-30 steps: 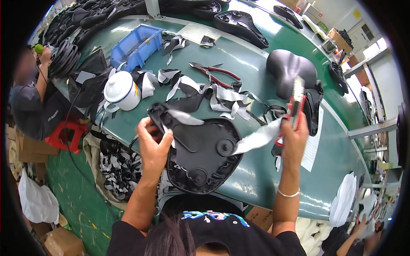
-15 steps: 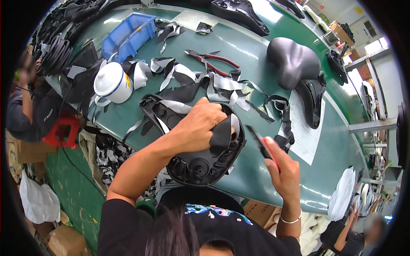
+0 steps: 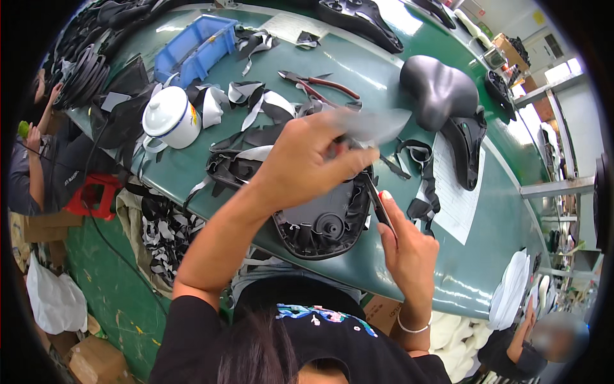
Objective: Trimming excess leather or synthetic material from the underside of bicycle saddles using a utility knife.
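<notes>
An upside-down bicycle saddle (image 3: 313, 225) lies at the table's near edge, its black cover wrapped over the rim and its hollow underside facing up. My left hand (image 3: 310, 150) is closed above its far part, pinching a grey strip of cover material (image 3: 377, 125) that is smeared by motion. My right hand (image 3: 409, 253) grips a knife with a red and black handle (image 3: 382, 208). The blade touches or nearly touches the saddle's right rim; its tip is hard to make out. My left hand hides part of the saddle.
Beyond the hands lie black-and-white scraps (image 3: 268, 105) and red-handled pliers (image 3: 326, 83). A white lidded mug (image 3: 171, 121) and a blue bin (image 3: 195, 54) stand left. A finished saddle (image 3: 441, 93) and a paper sheet (image 3: 457, 198) lie right. Co-workers are at both sides.
My left hand has lifted up and right, pulling the strip off across the saddle. My right hand has brought the knife left to the saddle's rim. The saddle has shifted slightly.
</notes>
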Action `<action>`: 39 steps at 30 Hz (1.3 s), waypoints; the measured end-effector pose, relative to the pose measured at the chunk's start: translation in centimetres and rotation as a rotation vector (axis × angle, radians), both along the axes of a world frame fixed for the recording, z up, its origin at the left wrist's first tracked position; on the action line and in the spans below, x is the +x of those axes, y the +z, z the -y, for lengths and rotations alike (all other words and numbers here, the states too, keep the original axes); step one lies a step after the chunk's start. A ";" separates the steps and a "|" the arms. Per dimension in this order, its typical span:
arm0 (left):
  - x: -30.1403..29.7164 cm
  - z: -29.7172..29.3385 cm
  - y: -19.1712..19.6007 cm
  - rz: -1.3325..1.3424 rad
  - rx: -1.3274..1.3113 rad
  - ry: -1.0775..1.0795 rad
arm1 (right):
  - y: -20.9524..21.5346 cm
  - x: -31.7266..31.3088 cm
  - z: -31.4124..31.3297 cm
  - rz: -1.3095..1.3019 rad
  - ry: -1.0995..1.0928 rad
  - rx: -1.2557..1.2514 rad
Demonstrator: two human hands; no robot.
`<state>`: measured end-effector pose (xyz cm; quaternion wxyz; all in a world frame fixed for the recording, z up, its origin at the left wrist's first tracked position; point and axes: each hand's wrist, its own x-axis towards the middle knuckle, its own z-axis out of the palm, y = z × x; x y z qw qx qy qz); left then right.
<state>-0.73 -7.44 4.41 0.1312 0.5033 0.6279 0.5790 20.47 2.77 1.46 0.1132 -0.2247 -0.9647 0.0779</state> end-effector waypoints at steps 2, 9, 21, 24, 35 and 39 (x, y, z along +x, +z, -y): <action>-1.7 -1.1 -2.9 -0.366 -0.025 0.127 | -0.1 -0.2 -1.5 -0.099 0.086 -0.077; -2.8 -1.8 -5.7 -0.657 -0.035 0.128 | -0.3 -1.1 -3.3 -0.207 0.141 -0.106; -2.3 -2.4 -5.4 -0.243 0.202 0.099 | 1.1 0.6 1.8 0.083 -0.044 -0.069; -2.4 -1.5 -4.6 0.322 0.099 0.306 | 1.7 2.4 3.7 0.123 -0.027 -0.106; 1.8 7.0 -3.6 0.604 -0.010 -0.099 | 5.0 -3.3 -7.6 0.277 0.534 0.018; -1.1 9.9 -1.0 0.306 0.157 -0.328 | 6.0 -2.4 -6.4 0.316 0.554 0.123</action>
